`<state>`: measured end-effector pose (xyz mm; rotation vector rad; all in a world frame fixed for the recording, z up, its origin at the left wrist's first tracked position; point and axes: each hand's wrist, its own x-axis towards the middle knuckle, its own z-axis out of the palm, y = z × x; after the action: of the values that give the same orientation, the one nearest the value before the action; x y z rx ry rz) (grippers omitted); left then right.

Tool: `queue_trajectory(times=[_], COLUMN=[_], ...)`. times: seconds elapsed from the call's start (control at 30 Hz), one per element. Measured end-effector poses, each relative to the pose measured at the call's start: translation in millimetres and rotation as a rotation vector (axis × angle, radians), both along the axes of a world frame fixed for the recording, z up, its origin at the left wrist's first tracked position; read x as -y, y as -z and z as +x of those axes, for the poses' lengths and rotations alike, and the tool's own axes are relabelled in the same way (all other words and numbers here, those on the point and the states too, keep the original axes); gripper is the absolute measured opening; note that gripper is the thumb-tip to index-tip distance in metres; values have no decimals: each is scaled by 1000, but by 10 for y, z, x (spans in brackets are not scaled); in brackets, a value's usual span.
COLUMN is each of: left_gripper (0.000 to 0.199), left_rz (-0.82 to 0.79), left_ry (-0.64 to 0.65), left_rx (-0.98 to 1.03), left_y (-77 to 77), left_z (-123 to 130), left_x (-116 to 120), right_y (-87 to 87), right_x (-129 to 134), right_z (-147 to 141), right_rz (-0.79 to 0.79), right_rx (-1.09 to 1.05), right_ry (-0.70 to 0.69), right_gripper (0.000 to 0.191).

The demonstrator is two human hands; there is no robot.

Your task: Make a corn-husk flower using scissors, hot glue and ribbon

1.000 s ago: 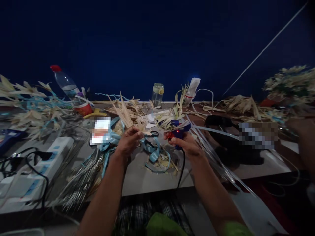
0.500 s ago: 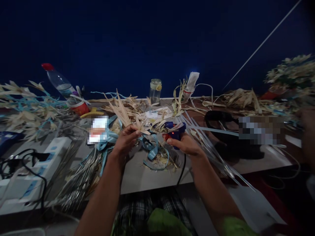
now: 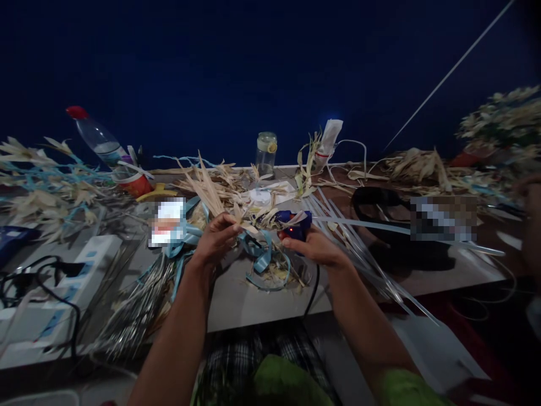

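Note:
My left hand [image 3: 217, 239] is closed in a pinch on a pale dried husk piece [image 3: 245, 225], left of the table's middle. My right hand [image 3: 319, 247] is wrapped round a blue glue gun [image 3: 299, 221] with a small red light. The gun points left toward the husk piece, and a gap shows between its front and my left fingers. A long translucent glue stick [image 3: 359, 222] runs from the gun's back to the right. Loose husk strips partly cover the gun's nozzle. Beneath both hands lies a curled light-blue ribbon [image 3: 262, 259].
A bundle of thin wires [image 3: 137, 307] and a white power strip [image 3: 87, 276] lie at the left. Several glue sticks [image 3: 376, 270] spread at the right. A glass jar [image 3: 266, 155] and a tilted bottle [image 3: 99, 138] stand behind. Another person's hand [image 3: 530, 194] shows at far right.
My right hand has brought the glue gun slightly left, toward the husk piece. The left hand stays almost still with its pinch unchanged. The view has shifted slightly.

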<state>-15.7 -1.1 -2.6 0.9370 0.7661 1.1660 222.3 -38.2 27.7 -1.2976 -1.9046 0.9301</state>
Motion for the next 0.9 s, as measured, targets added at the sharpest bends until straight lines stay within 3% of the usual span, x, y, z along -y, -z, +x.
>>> queue_trajectory(times=[0.33, 0.9], left_gripper=[24, 24], left_rz=[1, -33], left_ry=[-3, -2], left_rx=[8, -9], left_y=[-1, 29], left_z=[-11, -26], left_x=[0, -15], right_y=[-17, -63], right_x=[-3, 5], right_z=[0, -30], right_rz=[74, 39], right_rx=[54, 0], right_ry=[-30, -37], right_gripper=[23, 21])
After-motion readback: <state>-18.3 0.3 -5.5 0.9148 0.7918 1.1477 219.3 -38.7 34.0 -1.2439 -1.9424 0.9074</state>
